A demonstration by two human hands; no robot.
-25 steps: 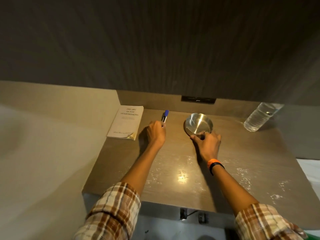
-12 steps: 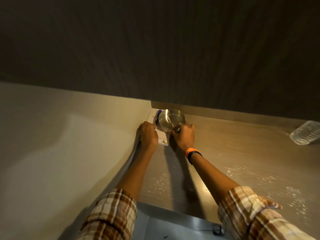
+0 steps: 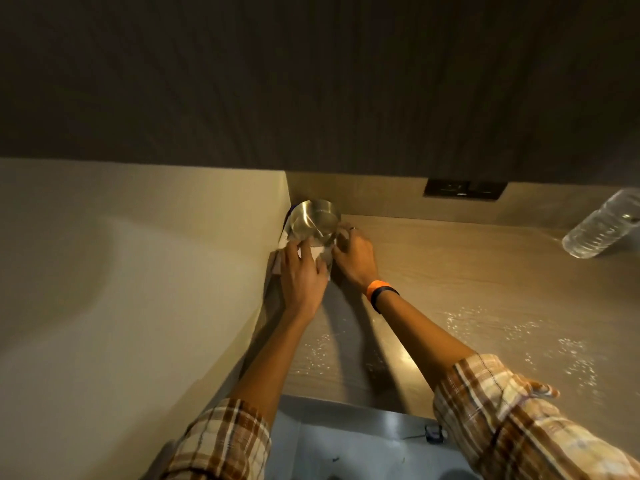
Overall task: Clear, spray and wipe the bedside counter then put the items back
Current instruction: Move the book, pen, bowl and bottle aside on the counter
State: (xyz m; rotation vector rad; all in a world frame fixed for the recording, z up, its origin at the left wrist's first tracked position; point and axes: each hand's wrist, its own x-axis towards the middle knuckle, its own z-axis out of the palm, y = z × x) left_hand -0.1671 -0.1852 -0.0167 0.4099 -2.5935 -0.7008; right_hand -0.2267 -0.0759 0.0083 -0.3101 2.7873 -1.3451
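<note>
A round steel bowl [image 3: 311, 220] sits on a white book [image 3: 320, 252] in the back left corner of the wooden counter [image 3: 467, 271]. The blue tip of a pen [image 3: 288, 216] shows just behind the bowl's left rim. My left hand [image 3: 301, 275] lies over the book's near left part, fingers curled on it. My right hand [image 3: 356, 258] grips the book's right edge, with fingertips against the bowl's side. Most of the book is hidden under the bowl and both hands.
A clear water bottle [image 3: 602, 226] stands at the back right of the counter. A dark socket panel [image 3: 464, 190] is set in the back wall. Wet droplets [image 3: 502, 327] speckle the counter's front. A beige padded surface [image 3: 121, 271] rises along the counter's left side.
My right hand carried the bowl left and set it on the book. My left hand took the pen to the book too. Both hands now hold the stack in the corner.
</note>
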